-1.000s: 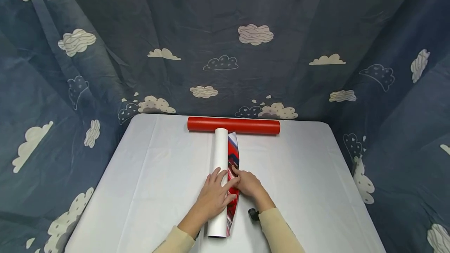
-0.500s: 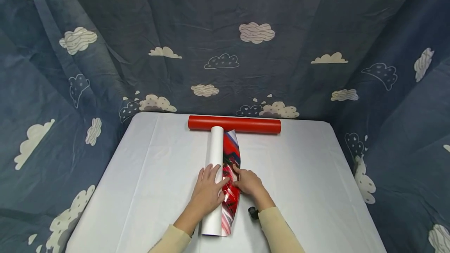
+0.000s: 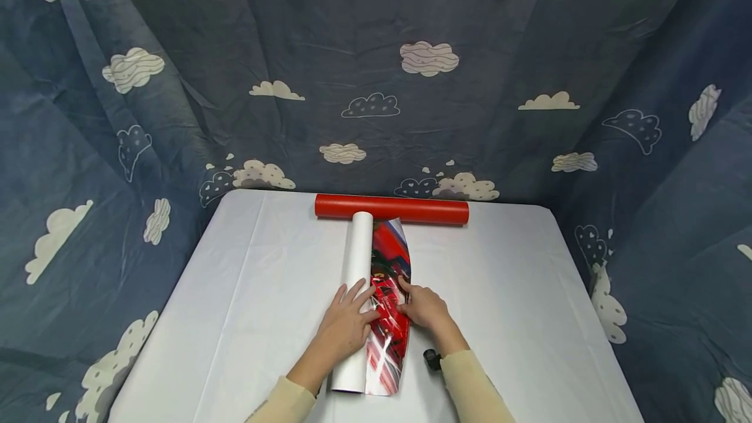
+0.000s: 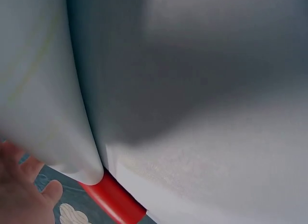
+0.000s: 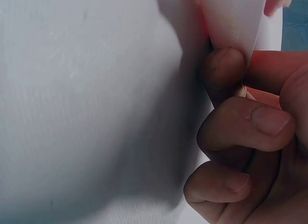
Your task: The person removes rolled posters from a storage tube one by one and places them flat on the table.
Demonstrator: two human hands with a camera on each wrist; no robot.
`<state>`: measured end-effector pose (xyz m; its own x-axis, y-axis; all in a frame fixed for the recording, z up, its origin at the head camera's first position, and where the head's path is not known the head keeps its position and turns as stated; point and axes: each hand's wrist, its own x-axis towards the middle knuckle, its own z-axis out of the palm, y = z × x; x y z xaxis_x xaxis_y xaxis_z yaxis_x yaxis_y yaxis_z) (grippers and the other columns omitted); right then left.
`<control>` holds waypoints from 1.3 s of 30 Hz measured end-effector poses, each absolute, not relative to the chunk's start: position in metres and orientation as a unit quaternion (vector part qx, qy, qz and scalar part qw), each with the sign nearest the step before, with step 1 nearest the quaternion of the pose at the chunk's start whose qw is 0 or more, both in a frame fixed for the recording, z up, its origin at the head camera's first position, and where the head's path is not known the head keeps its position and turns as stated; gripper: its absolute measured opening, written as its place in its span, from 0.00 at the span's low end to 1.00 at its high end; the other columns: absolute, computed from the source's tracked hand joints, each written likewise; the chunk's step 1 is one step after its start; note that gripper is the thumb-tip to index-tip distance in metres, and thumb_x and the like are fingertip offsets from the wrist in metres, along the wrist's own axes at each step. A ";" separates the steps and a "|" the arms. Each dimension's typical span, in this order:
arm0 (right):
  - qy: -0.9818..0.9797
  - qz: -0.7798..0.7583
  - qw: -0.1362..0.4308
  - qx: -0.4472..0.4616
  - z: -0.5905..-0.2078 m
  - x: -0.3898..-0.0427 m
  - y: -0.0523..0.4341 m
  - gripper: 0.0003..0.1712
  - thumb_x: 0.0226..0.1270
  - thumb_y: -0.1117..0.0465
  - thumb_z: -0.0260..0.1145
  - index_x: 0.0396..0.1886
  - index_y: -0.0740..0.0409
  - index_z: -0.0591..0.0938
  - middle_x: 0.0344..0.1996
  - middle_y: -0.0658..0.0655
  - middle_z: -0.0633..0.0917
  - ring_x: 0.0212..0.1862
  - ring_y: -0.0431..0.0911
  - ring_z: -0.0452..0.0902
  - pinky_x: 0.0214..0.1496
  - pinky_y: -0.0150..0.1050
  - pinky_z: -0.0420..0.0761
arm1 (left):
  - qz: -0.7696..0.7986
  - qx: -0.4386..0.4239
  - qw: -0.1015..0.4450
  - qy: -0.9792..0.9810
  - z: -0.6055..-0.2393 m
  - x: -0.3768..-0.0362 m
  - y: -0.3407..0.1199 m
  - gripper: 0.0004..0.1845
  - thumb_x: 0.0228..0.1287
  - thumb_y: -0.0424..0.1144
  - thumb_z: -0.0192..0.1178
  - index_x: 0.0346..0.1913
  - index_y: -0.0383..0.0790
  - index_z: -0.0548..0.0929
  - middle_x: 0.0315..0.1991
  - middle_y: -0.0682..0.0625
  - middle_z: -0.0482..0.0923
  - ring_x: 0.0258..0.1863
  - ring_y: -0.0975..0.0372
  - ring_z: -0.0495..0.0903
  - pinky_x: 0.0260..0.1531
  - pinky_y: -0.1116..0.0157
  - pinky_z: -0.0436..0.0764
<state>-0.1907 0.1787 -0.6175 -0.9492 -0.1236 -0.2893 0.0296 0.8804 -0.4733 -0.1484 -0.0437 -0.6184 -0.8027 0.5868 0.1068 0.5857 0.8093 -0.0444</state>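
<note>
A: Where does the rolled poster [image 3: 358, 292] sit?

B: Mid-desk, running from the near edge toward the far edge, its far end touching the red tube [image 3: 391, 209] that lies along that edge. A printed flap [image 3: 389, 305] is peeled open on its right side.

A: And the hands?

B: Close together on it. The left hand [image 3: 346, 325] rests flat on the white roll, fingers straight. The right hand [image 3: 425, 309] has its fingers curled on the flap's edge, pinching it.

A: What might go wrong?

B: I'd judge the glossy sheet springy. If the pinch slackens, the flap could snap back onto the roll; if the left hand lifts, the roll may wander over the white desk [image 3: 517, 292]. A hard tug might crease the print.

A: Do the wrist cameras add anything?

B: The right wrist view shows the paper edge [image 5: 231, 21] caught between the fingertips [image 5: 262, 120], which the head view hides. The left wrist view shows the roll's far end [image 4: 72, 151] meeting the tube [image 4: 113, 200]. Only the head view shows a small black object [image 3: 432, 359] by the right sleeve.
</note>
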 end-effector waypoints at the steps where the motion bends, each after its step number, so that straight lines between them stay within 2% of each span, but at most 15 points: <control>1: 0.957 -0.242 0.159 -0.024 -0.617 -0.191 0.180 0.42 0.67 0.51 0.76 0.79 0.47 0.73 0.60 0.70 0.87 0.54 0.62 0.86 0.51 0.60 0.85 | 0.000 -0.307 0.060 -0.950 -0.618 -0.149 -0.045 0.15 0.72 0.47 0.58 0.54 0.65 0.91 0.77 0.52 0.73 0.82 0.50 0.62 0.78 0.45 0.68; 6: 0.957 -0.239 0.161 -0.022 -0.617 -0.191 0.186 0.42 0.67 0.50 0.76 0.80 0.47 0.73 0.61 0.71 0.86 0.54 0.62 0.85 0.51 0.60 0.84 | -0.034 -0.300 0.096 -0.948 -0.618 -0.151 -0.049 0.10 0.71 0.45 0.61 0.42 0.60 0.93 0.73 0.49 0.76 0.78 0.47 0.67 0.75 0.46 0.72; 10: 0.957 -0.239 0.164 -0.020 -0.616 -0.190 0.190 0.43 0.67 0.50 0.77 0.80 0.47 0.73 0.61 0.72 0.86 0.49 0.59 0.85 0.46 0.56 0.83 | -0.067 -0.300 0.144 -0.941 -0.620 -0.151 -0.049 0.07 0.67 0.42 0.63 0.36 0.56 0.92 0.68 0.45 0.80 0.73 0.44 0.73 0.71 0.46 0.75; 14: 0.957 -0.238 0.168 -0.016 -0.614 -0.188 0.194 0.43 0.67 0.50 0.76 0.80 0.47 0.72 0.62 0.71 0.85 0.49 0.58 0.84 0.46 0.55 0.82 | -0.103 -0.286 0.169 -0.937 -0.624 -0.150 -0.049 0.06 0.65 0.42 0.64 0.35 0.52 0.91 0.65 0.40 0.80 0.68 0.40 0.75 0.71 0.46 0.75; 20: 0.959 -0.232 0.163 -0.018 -0.613 -0.187 0.200 0.42 0.67 0.51 0.76 0.80 0.47 0.73 0.62 0.72 0.85 0.51 0.60 0.85 0.45 0.56 0.82 | -0.116 -0.265 0.172 -0.942 -0.626 -0.147 -0.050 0.06 0.60 0.49 0.73 0.37 0.53 0.89 0.64 0.38 0.77 0.66 0.39 0.74 0.68 0.44 0.77; 25: 0.959 -0.233 0.158 -0.013 -0.614 -0.188 0.206 0.42 0.67 0.51 0.76 0.80 0.48 0.73 0.61 0.73 0.85 0.52 0.61 0.85 0.48 0.59 0.83 | -0.114 -0.268 0.186 -0.939 -0.629 -0.150 -0.052 0.08 0.57 0.45 0.76 0.37 0.55 0.87 0.66 0.37 0.74 0.67 0.39 0.73 0.66 0.44 0.77; 31: 0.958 -0.235 0.163 -0.008 -0.614 -0.188 0.208 0.43 0.67 0.51 0.76 0.80 0.47 0.72 0.60 0.72 0.85 0.47 0.57 0.82 0.45 0.55 0.81 | -0.111 -0.289 0.181 -0.934 -0.631 -0.151 -0.054 0.17 0.53 0.40 0.75 0.46 0.60 0.89 0.76 0.37 0.69 0.76 0.39 0.67 0.68 0.39 0.75; 36: 0.956 -0.240 0.167 0.001 -0.613 -0.187 0.212 0.42 0.68 0.52 0.76 0.80 0.47 0.72 0.63 0.73 0.84 0.53 0.60 0.84 0.50 0.58 0.83 | -0.107 -0.318 0.147 -0.930 -0.629 -0.152 -0.054 0.27 0.59 0.39 0.75 0.61 0.64 0.87 0.82 0.43 0.64 0.82 0.46 0.63 0.71 0.37 0.74; 39: 0.956 -0.240 0.169 0.004 -0.612 -0.187 0.215 0.42 0.68 0.52 0.76 0.80 0.47 0.72 0.63 0.73 0.84 0.55 0.62 0.84 0.53 0.61 0.83 | -0.107 -0.330 0.130 -0.929 -0.629 -0.151 -0.055 0.31 0.63 0.39 0.74 0.69 0.64 0.82 0.81 0.45 0.67 0.81 0.48 0.66 0.70 0.38 0.75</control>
<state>-0.1871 0.2149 -0.6122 -0.9430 -0.0743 -0.3243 0.0877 0.8848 -0.4577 -0.1512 -0.0551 -0.6294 -0.7485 0.5851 0.3121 0.6409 0.7591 0.1139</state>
